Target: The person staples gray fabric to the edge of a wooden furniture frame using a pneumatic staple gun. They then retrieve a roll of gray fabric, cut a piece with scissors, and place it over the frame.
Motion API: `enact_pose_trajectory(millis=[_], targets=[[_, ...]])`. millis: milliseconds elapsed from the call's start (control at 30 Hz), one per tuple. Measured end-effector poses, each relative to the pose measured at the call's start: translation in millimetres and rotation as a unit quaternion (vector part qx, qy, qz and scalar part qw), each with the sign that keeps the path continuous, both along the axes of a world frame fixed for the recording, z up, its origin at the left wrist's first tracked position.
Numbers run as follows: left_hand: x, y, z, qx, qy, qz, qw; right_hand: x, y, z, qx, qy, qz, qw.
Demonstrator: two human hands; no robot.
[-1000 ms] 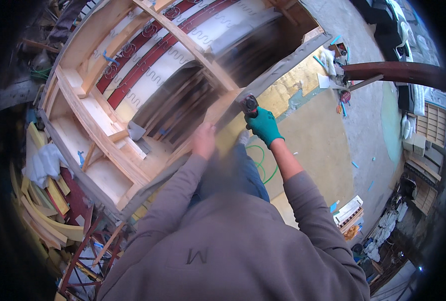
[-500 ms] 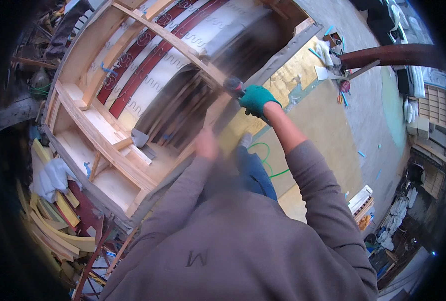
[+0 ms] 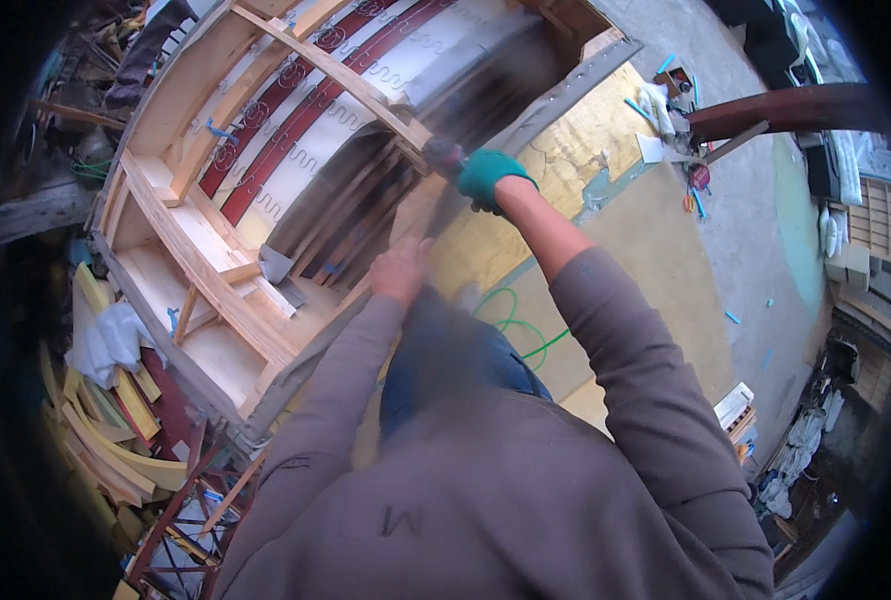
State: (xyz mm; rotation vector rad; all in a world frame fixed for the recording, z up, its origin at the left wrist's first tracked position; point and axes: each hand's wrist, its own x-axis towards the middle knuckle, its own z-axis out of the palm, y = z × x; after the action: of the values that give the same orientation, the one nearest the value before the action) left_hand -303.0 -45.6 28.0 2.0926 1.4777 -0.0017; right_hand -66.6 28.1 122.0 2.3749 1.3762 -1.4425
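A wooden sofa-like frame point(image 3: 200, 275), edged with grey fabric point(image 3: 555, 105), lies tilted at the upper left. Wavy metal springs and dark red straps point(image 3: 265, 150) show inside it. My right hand point(image 3: 493, 180), in a green glove, is closed around a dark power tool point(image 3: 443, 157) with a red part. The tool's head is at the frame's near edge; its exact kind is blurred. My left hand point(image 3: 400, 270), bare, rests lower along that same edge. Its fingers are curled in at the rim, and what they pinch is hidden.
A green hose point(image 3: 510, 325) loops over the floor by my legs. Yellow foam offcuts point(image 3: 115, 430) and a white cloth point(image 3: 115, 345) are piled at left. A dark red curved beam point(image 3: 785, 110) stands at right, with small blue scraps point(image 3: 733, 317) on the floor.
My right hand and the tool have moved slightly left and up along the frame's edge. My left hand has moved slightly up and left and looks less blurred.
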Motion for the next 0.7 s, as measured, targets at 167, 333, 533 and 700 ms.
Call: enact_pose_trajectory(millis=[167, 333, 533, 700], targets=[[-8.4, 3.8, -6.2, -0.095, -0.081, 0.009, 0.992, -4.0, 8.4, 9.9, -0.032, -0.050, 0.036, 0.998], [-11.1, 13.6, -17.5, 0.000, -0.082, 0.059, 0.995, -5.0, 11.6, 6.1, -0.023, -0.054, 0.039, 0.998], [-8.3, 17.4, -25.3, 0.068, -0.040, 0.105, 0.991, 8.8, -10.6, -16.3, 0.001, 0.019, -0.010, 1.000], [-8.4, 17.2, -28.6, 0.044, -0.043, 0.134, 0.989, 12.7, -74.7, -36.0, 0.157, 0.119, -0.149, 0.969]])
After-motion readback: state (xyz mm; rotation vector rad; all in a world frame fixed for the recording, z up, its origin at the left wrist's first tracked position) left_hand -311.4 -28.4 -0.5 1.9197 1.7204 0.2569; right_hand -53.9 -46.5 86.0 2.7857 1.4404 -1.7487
